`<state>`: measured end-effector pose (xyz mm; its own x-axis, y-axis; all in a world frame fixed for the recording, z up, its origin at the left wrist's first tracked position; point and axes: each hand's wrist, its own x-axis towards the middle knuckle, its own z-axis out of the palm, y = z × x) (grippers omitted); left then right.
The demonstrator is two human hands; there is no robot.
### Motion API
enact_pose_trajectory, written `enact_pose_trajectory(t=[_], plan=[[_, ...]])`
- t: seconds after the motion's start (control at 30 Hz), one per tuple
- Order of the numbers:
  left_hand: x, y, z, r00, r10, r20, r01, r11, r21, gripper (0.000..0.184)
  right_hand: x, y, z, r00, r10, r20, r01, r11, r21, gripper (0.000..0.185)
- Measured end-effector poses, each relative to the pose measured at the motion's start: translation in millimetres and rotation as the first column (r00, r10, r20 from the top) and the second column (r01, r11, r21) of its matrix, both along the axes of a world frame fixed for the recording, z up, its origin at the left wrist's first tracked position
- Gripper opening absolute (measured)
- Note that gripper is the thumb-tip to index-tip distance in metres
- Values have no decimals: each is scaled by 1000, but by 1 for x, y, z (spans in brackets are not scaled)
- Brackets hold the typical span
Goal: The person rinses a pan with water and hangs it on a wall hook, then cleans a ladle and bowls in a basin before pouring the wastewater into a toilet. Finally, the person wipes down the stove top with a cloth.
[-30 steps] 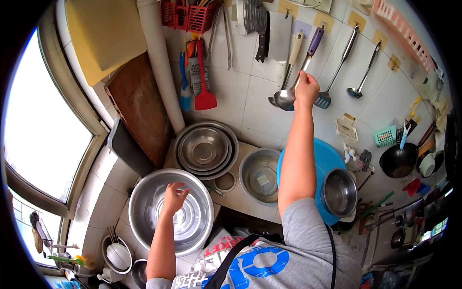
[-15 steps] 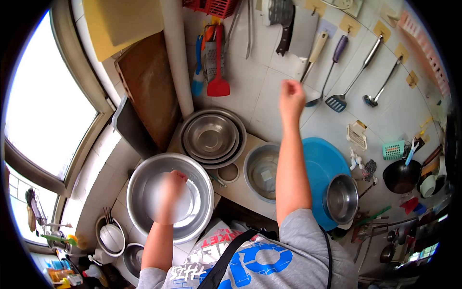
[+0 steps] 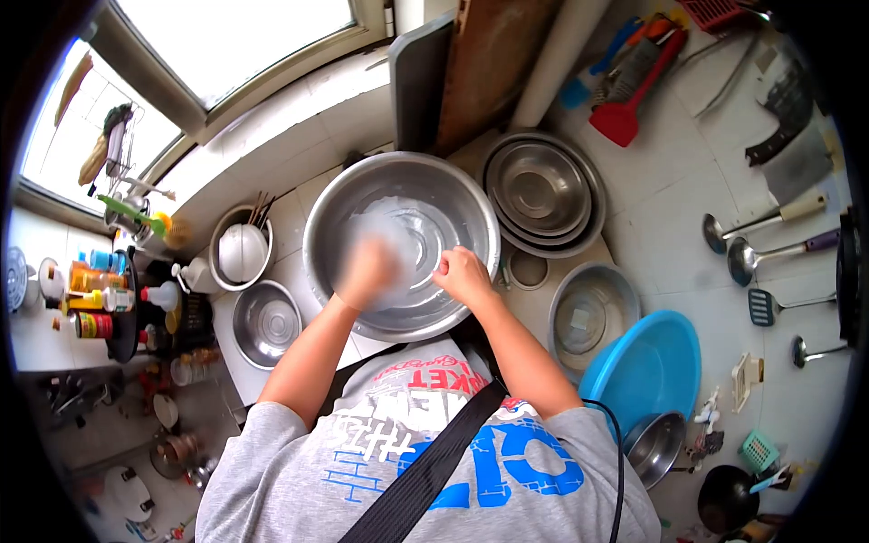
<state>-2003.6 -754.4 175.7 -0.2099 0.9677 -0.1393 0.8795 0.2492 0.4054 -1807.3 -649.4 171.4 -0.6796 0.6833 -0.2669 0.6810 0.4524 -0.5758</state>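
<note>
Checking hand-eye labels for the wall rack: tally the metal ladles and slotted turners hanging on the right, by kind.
Ladles: 3 (cream-handled ladle, purple-handled ladle, small ladle)
Slotted turners: 1 (the slotted turner)
Total: 4

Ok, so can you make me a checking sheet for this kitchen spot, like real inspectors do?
Surface: white tiled counter, bare between some bowls; wetness can't be told.
Job's things: large round silver metal basin, upright, below both hands.
Clutter: stack of round silver metal bowls and wide blue plastic basin on the right; small round silver metal bowl on the left.
Grippers: nothing seen, just bare hands. Left hand blurred, so its grip can't be told; right hand has curled fingers.
Cables: thin black cord over the grey shirt.
Surroundings: bright window; flat red spatula by the wall.
</note>
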Motion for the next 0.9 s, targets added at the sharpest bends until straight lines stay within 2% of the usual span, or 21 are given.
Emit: enact_pose_trajectory(t=[0.03, 0.07, 0.1, 0.13, 0.2, 0.27, 0.3, 0.33, 0.4, 0.43, 0.47, 0.5, 0.53, 0.6, 0.63, 0.73, 0.9], plan=[[-12, -3, -19, 998, 64, 18, -63, 998, -28, 15, 1, 3, -15, 999, 23, -29, -23, 1000, -13, 29], [-26, -12, -36, 997, 34, -68, -40, 994, -100, 34, 1, 5, -30, 997, 43, -60, -45, 999, -24, 32], [-26, -26, -40, 973, 33, -229, -26, 999, 32, 51, 5, -8, -15, 998, 48, -38, -40, 980, 194, 47], [-24, -38, -38, 922, 51, -385, 12, 987, 159, 68, 6, -13, -7, 999, 20, 39, -28, 974, 224, 65], [-37, -43, -21, 958, 207, -197, -204, 978, 37, 94, 9, -14, -3, 994, -62, -93, 94, 916, 391, 64], [-51, -46, 11, 923, 297, -245, -263, 951, 162, 82, 14, -11, -9, 943, -232, -238, 317, 842, 437, 56], [-69, -47, 8, 902, 368, -227, -327, 924, 200, 75, 20, -13, -6, 904, -297, -307, 419, 751, 509, 50], [-91, -46, 3, 878, 433, -205, -384, 892, 237, 69, 27, -12, -17, 849, -347, -399, 523, 664, 535, 52], [-125, -45, -13, 847, 514, -135, -472, 845, 250, 58, 41, -19, -38, 715, -606, -350, 697, 580, 421, 54], [-141, -43, -28, 844, 531, -76, -501, 831, 242, 46, 55, -16, -53, 652, -731, -199, 748, 664, 11, 52], [-163, -38, -51, 867, 490, 88, -497, 846, 191, 36, 64, -17, -64, 613, -790, -9, 721, 565, -402, 51], [-166, -33, -55, 799, 541, 262, -586, 798, 140, 35, 52, -40, -26, 462, -887, 11, 571, 288, -769, 43], [-165, -29, -55, 700, 579, 419, -659, 749, 66, 36, 51, -52, -33, 452, -892, -7, 552, 287, -783, 40], [-152, -24, -53, 646, 596, 477, -712, 695, 96, 37, 49, -68, -54, 437, -898, -54, 509, 297, -808, 34], [-150, -24, -52, 615, 604, 506, -741, 662, 112, 38, 42, -74, -60, 293, -952, -87, 550, 242, -799, 30], [-149, -24, -41, 604, 590, 537, -739, 667, 99, 38, 47, -87, -68, 302, -936, -183, 486, 316, -815, 25], [-143, -41, -28, 713, 520, 470, -645, 749, 150, 38, 57, -148, -71, 191, -951, -243, 523, 308, -795, 26]])
